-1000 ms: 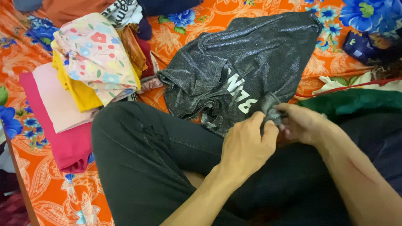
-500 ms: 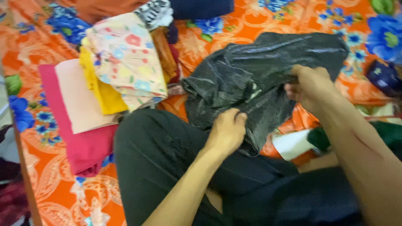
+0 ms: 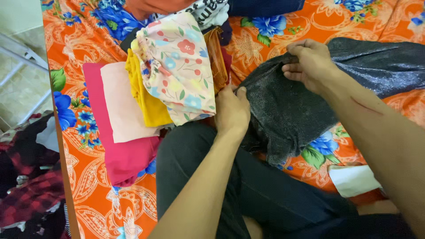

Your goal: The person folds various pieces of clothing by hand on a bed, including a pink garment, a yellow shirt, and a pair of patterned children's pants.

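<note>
Orange floral bedsheet (image 3: pixel 283 33) on bed; pale tiled floor (image 3: pixel 20 75) at left.

Dark garment (image 3: pixel 301 106) cut off at right edge; l. fingertips hidden.

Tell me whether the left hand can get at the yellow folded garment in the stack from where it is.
Probably yes. The left hand grips the near edge of the dark sparkly garment right beside the stack, but the floral cloth covers most of the yellow garment, so only its exposed left side and lower edge are free.
</note>
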